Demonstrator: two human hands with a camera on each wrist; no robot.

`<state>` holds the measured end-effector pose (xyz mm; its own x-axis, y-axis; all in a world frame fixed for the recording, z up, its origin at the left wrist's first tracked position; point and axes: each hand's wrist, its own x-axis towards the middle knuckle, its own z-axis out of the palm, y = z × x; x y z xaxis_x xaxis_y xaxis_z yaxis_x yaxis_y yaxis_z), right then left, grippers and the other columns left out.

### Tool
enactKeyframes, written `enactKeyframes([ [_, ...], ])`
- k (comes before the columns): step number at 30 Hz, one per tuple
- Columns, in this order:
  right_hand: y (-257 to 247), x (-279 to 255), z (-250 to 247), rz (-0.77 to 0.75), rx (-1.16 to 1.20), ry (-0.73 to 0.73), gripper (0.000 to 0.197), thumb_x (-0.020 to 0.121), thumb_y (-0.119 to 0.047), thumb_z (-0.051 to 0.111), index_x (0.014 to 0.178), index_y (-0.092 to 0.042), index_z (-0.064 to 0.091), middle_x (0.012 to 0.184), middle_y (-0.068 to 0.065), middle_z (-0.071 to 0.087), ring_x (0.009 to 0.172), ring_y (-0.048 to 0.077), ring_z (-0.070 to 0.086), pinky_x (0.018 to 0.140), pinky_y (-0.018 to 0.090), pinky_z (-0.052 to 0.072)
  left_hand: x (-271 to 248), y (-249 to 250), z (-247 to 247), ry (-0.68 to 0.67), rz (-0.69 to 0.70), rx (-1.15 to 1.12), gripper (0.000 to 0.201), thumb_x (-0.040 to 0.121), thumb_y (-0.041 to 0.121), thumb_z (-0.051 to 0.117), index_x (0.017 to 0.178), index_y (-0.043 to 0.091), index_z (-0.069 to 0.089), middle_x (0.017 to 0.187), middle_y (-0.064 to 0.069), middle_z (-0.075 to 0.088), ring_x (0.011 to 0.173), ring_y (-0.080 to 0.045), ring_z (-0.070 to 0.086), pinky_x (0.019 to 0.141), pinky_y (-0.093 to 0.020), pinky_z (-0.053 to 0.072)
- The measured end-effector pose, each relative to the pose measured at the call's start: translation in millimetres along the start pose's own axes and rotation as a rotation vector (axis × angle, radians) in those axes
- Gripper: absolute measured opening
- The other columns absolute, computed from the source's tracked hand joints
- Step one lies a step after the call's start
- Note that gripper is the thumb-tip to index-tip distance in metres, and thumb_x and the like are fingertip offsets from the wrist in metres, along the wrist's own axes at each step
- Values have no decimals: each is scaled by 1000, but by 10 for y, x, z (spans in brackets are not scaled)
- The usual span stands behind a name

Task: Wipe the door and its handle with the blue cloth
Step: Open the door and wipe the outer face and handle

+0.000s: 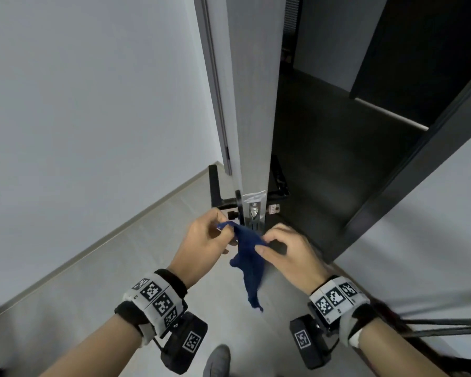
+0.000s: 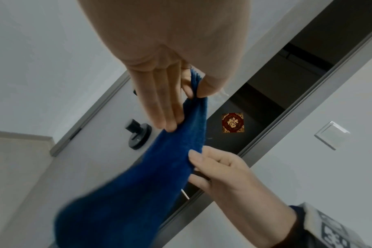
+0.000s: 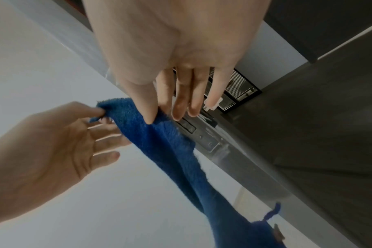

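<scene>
Both hands, left hand [image 1: 206, 240] and right hand [image 1: 286, 248], pinch blue cloth [image 1: 249, 265] top; long axis hangs downward.

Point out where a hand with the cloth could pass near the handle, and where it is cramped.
Free: the pale door face above the black lever handle, and the grey floor between wall and door. Crowded: the door edge by the metal latch plate, where the left hand and right hand pinch the blue terry cloth.
</scene>
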<state>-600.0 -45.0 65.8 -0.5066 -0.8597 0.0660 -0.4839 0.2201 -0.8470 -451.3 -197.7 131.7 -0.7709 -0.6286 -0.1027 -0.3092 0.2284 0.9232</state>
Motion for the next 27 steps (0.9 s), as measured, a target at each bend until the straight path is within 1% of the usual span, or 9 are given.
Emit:
enactKeyframes([
  [3,-20,-15,-35,-31,2,33,8,90,-26,73,88,-18,72,88,-12,65,83,6,64,75,39,55,-98,-127,-141,54,35,120,14,88,12,60,75,14,57,81,-6,68,83,-20,67,73,-49,58],
  [7,-116,-51,-37,-178,-123,111,2,88,-17,77,88,-16,76,90,-6,71,82,9,69,72,39,59,-240,-136,-196,45,68,135,24,86,5,62,69,20,56,90,3,67,83,-11,62,69,-28,50],
  [11,-190,-44,7,-182,-68,117,9,91,-22,72,92,-14,76,93,-9,71,85,5,69,73,35,59,-233,-122,-300,43,26,60,18,85,-3,58,69,3,56,96,-2,69,91,-15,64,74,-31,51],
  [14,-246,-27,43,-180,-148,138,14,92,-26,70,94,-16,80,98,-11,72,87,4,69,75,34,59,-191,-128,-405,14,7,-4,34,83,-9,54,58,12,44,97,-9,71,89,-20,64,77,-28,50],
  [16,-291,-19,90,-184,-218,115,12,93,-26,70,93,-19,80,96,-12,73,84,5,69,73,35,59,-180,-120,-472,-17,1,-28,36,83,-9,52,56,13,46,97,-13,71,81,-18,62,73,-26,48],
  [19,-384,-29,199,-138,-124,-28,17,97,-26,63,85,-18,71,80,-10,67,73,10,64,68,40,55,-138,-168,-558,-29,-42,-57,45,84,-5,50,48,22,50,75,-19,64,68,-16,54,64,-27,42],
  [22,-503,-44,309,72,132,-184,28,107,-22,48,80,-12,49,68,-7,47,66,13,44,67,37,41,-89,-298,-641,-17,-85,-109,25,87,14,50,63,12,46,65,-8,42,64,-18,40,66,-33,36],
  [25,-604,-25,427,173,227,-265,31,110,-29,39,85,-11,44,73,-6,45,70,12,43,70,37,41,-16,-499,-678,36,-184,-121,24,100,20,50,78,12,49,71,-5,49,68,-16,46,66,-28,39],
  [27,-663,0,532,202,210,-291,30,110,-32,38,86,-14,45,68,-15,47,65,4,44,67,28,40,7,-646,-679,23,-232,-107,16,102,24,51,88,16,52,78,-1,59,73,-13,55,68,-23,44],
])
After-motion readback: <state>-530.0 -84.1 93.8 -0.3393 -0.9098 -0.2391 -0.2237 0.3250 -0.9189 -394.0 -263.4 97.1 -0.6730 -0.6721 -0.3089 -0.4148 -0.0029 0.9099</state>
